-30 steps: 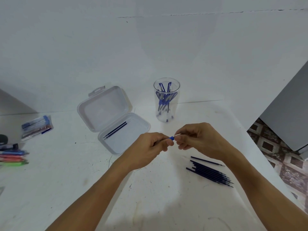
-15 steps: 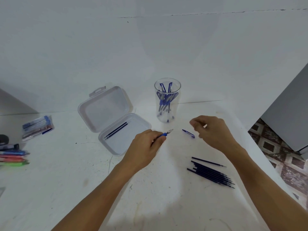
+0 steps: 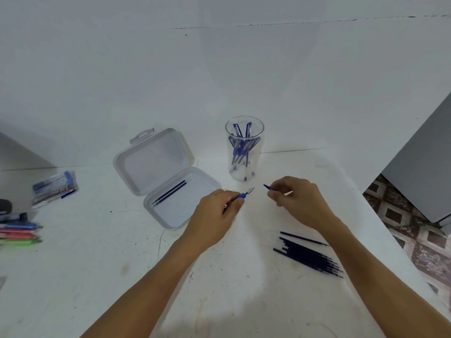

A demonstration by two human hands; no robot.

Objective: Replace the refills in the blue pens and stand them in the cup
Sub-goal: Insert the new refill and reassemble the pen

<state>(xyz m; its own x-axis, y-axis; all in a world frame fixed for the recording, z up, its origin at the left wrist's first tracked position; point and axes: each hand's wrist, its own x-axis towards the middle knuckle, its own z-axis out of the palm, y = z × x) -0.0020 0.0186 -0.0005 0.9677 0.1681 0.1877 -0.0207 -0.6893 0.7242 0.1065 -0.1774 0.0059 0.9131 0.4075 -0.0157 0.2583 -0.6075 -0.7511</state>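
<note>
scuffed white table (image 3: 97, 276) | tiled floor (image 3: 402, 215) right | left grip (image 3: 214, 215) pinching pen (image 3: 245, 194) | right grip (image 3: 297, 203) pinching cap (image 3: 268, 187)

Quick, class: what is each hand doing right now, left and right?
Left hand: grips the blue pen, with its tip pointing forward.
Right hand: pinches a small blue cap.

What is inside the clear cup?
Several blue pens stand in the cup, leaning across each other. Their overlap hides the exact count.
</note>
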